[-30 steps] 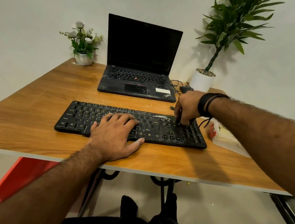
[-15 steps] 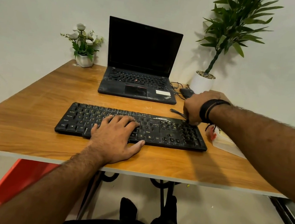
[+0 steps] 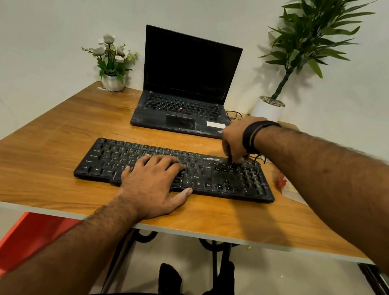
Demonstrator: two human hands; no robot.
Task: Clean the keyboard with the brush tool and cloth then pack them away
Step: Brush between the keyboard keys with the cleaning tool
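Evidently brushing is under way: the black full-size keyboard (image 3: pixel 176 169) lies across the middle of the wooden table (image 3: pixel 41 153), in front of a dusty black laptop (image 3: pixel 183 111). The left hand (image 3: pixel 157 182) lies flat and spread on the keys, seemingly pinning the board steady. The right hand (image 3: pixel 236 140) is clenched downward over the top-right keys, likely gripping the brush tool, though the tool itself is hidden.

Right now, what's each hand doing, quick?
Left hand: open, flat on the keyboard, holding nothing.
Right hand: closed over the keyboard's back right keys; what it grips is hidden.
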